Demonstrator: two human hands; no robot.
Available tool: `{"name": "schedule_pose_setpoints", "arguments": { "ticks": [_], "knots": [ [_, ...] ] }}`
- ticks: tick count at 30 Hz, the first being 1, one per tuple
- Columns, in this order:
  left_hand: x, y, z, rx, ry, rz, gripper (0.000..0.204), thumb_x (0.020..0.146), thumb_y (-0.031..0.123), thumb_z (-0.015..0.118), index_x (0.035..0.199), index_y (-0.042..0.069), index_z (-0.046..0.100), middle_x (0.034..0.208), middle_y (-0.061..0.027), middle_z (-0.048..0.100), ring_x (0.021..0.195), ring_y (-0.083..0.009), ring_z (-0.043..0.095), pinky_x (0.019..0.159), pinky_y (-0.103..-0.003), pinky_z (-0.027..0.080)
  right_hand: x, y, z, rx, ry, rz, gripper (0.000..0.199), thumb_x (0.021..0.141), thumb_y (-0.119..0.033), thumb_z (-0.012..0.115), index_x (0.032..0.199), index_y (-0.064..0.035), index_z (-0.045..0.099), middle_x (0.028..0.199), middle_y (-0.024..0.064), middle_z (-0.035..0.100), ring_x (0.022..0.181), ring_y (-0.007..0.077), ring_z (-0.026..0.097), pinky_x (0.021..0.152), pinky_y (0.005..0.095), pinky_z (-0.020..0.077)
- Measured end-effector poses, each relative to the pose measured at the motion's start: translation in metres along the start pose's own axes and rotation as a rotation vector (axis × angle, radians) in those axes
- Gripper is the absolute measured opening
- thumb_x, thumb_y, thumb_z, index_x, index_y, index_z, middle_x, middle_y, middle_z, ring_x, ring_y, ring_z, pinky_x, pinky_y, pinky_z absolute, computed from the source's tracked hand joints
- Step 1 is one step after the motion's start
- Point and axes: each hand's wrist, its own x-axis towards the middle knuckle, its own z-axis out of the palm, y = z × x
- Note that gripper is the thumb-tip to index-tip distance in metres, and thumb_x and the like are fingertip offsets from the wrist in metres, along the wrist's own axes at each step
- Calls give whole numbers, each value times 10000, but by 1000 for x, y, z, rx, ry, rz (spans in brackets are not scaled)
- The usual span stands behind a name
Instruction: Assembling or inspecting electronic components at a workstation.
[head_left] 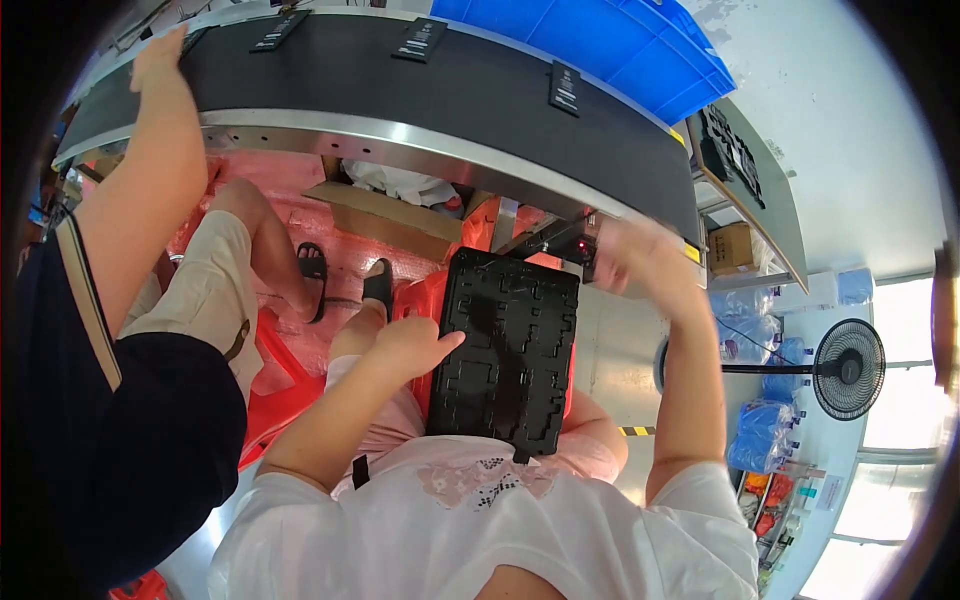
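- Black moulded plastic tray with rows of rectangular pockets (508, 345): lies flat across the person's lap, just below the conveyor edge; the pockets look bare, glossy.
- Left hand (412, 345): grip closed on the tray's left edge, thumb lying over the top.
- Right hand (632, 258): raised near the tray's upper right corner by the belt edge, motion-blurred; cannot tell the grip state or whether it holds anything.
- Dark conveyor belt with steel side rail (400, 90): carries small flat black parts with labels (564, 88), well apart from one another.
- Co-worker's arm (150, 150) on the left reaches onto the belt.
- Blue plastic crate (600, 40) behind the belt; black standing fan (848, 368) at right.
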Motion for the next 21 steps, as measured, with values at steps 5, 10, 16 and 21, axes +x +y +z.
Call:
{"name": "schedule_pose_setpoints", "arguments": {
  "ticks": [5,10,16,21],
  "knots": [
    [-7,62,-150,-178,197,310,408,879,412,558,788,21,636,843,-170,651,790,-373,610,726,-453,477,143,-5,-56,-211,626,101,529,883,-479,562,784,39,606,657,108,581,495,182,557,420,283,440],
    [90,60,-232,408,1167,517,321,775,227,676,1027,52,579,1019,-133,595,977,-314,577,807,-412,467,187,13,-92,-311,131,355,407,832,-398,676,672,-54,530,547,9,469,437,132,491,358,284,341],
    [162,33,-296,348,481,869,898,648,473,789,1375,81,439,1439,-196,355,1310,-349,361,1059,-407,341,163,15,-88,-303,345,321,448,768,-434,733,704,-48,515,655,47,513,497,123,509,360,246,336],
    [175,93,-294,404,165,353,871,646,530,768,1345,94,485,1367,-179,446,1277,-348,398,1043,-411,361,160,15,-102,-430,324,502,572,677,-517,783,773,-10,534,752,91,527,522,130,502,356,254,319]
  ]
}}
